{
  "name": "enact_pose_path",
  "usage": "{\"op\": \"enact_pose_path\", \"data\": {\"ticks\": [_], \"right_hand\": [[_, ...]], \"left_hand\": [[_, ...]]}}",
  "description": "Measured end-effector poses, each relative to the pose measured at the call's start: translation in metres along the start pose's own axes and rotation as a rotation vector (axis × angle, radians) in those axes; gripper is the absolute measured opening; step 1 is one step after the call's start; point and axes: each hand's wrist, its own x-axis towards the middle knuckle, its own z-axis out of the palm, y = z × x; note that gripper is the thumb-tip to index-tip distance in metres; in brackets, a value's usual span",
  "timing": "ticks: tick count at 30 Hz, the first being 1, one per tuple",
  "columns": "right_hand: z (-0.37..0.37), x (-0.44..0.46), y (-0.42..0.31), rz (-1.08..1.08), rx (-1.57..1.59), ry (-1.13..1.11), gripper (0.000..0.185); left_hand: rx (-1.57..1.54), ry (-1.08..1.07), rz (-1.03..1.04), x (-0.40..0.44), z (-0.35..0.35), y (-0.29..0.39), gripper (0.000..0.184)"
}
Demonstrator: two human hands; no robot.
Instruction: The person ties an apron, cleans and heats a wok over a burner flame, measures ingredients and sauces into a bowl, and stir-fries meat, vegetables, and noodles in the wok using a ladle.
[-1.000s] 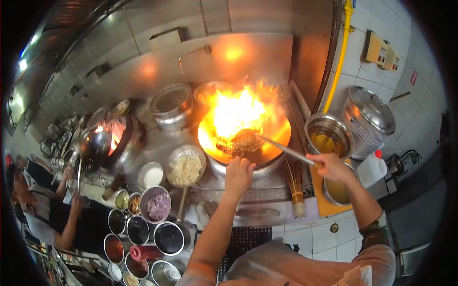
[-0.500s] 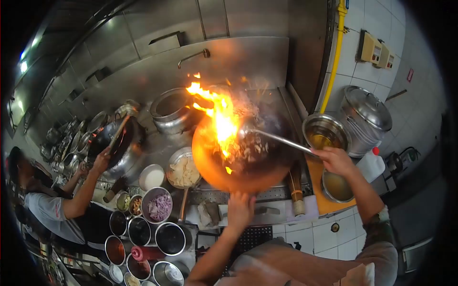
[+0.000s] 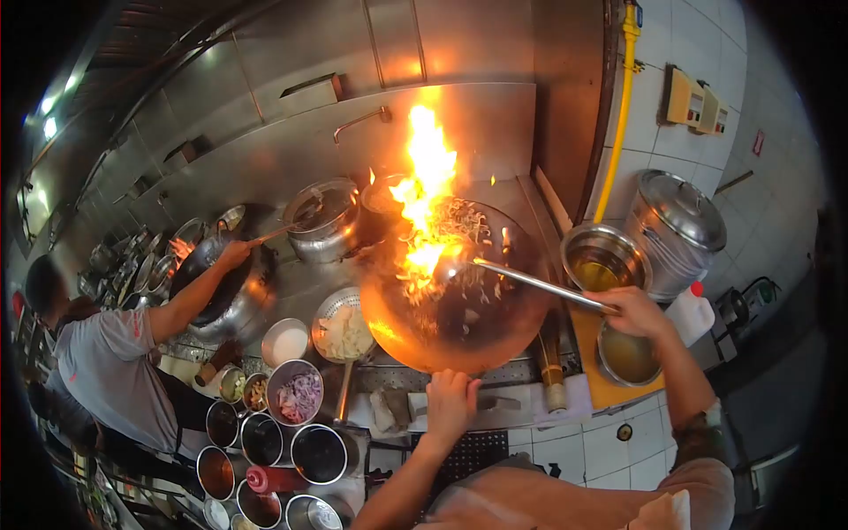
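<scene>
My left hand (image 3: 451,402) is closed at the near edge of a large wok (image 3: 468,344), its fingers curled at the rim. In my right hand (image 3: 638,311) is the long metal handle of a ladle (image 3: 548,284); its bowl reaches into the wok, partly hidden by fire. Tall flames (image 3: 427,172) rise from the wok's left and far part. Sliced food pieces (image 3: 464,219) lie scattered toward the far side, some apparently in the air.
At the left, a co-worker (image 3: 119,362) handles another wok (image 3: 231,305). Nearer stand a strainer of pale slices (image 3: 344,336), a bowl of chopped onion (image 3: 276,371) and several sauce pots (image 3: 320,452). Right are an oil pot (image 3: 579,231), a lidded pot (image 3: 680,212) and a white jug (image 3: 692,320).
The flames stand taller and more upright. Food has spread toward the wok's far side. The ladle and my right hand have shifted slightly nearer. The co-worker's arm has reached toward the far side of their wok.
</scene>
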Motion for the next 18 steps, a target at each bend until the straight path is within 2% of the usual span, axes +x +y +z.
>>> {"op": "enact_pose_path", "data": {"ticks": [1,2,3,5,7,8,9,11,12,13,15,16,17,18], "right_hand": [[-0.008,-0.007,0.007,0.023,0.187,-0.068,0.057],[-0.011,-0.012,0.008,0.027,0.195,-0.098,0.057],[-0.018,-0.013,0.008,0.058,0.198,-0.154,0.056],[-0.030,0.006,-0.003,0.074,0.190,-0.181,0.055],[-0.027,0.023,-0.034,0.199,0.018,-0.244,0.054],[0.003,0.027,-0.016,0.033,0.116,-0.072,0.054],[0.013,0.022,-0.014,0.037,0.108,-0.059,0.054],[0.026,0.015,-0.014,-0.042,-0.185,0.099,0.056],[0.018,0.008,-0.018,0.075,-0.124,-0.007,0.057],[0.015,0.007,-0.011,0.072,-0.121,0.009,0.057],[0.018,-0.016,-0.003,0.088,0.402,0.007,0.058],[0.015,-0.017,-0.011,0.183,0.476,-0.031,0.060],[0.018,-0.010,-0.022,0.174,0.466,-0.030,0.060],[0.027,-0.001,-0.033,0.174,0.405,0.015,0.060]], "left_hand": [[0.042,0.005,-0.019,-0.002,-0.011,0.013,0.021],[0.145,0.029,-0.048,0.014,-0.013,0.015,0.020],[0.104,0.008,-0.057,0.032,-0.014,0.014,0.018],[0.076,0.020,-0.034,0.058,0.004,-0.004,0.015],[0.127,0.020,-0.019,0.039,0.042,-0.046,0.015],[0.172,0.023,-0.001,0.032,0.054,-0.057,0.015],[0.165,0.030,0.012,0.020,0.051,-0.052,0.015],[-0.006,0.000,0.018,0.005,0.030,-0.035,0.014],[0.000,0.006,0.039,0.019,0.018,-0.024,0.014],[0.049,0.039,0.050,0.027,0.004,-0.009,0.016],[0.088,0.034,-0.002,0.021,-0.002,0.000,0.019],[0.087,-0.076,-0.083,0.040,0.002,-0.008,0.023],[0.087,-0.167,-0.146,0.057,0.008,-0.019,0.028],[0.089,-0.154,-0.147,0.060,0.014,-0.029,0.028]]}}
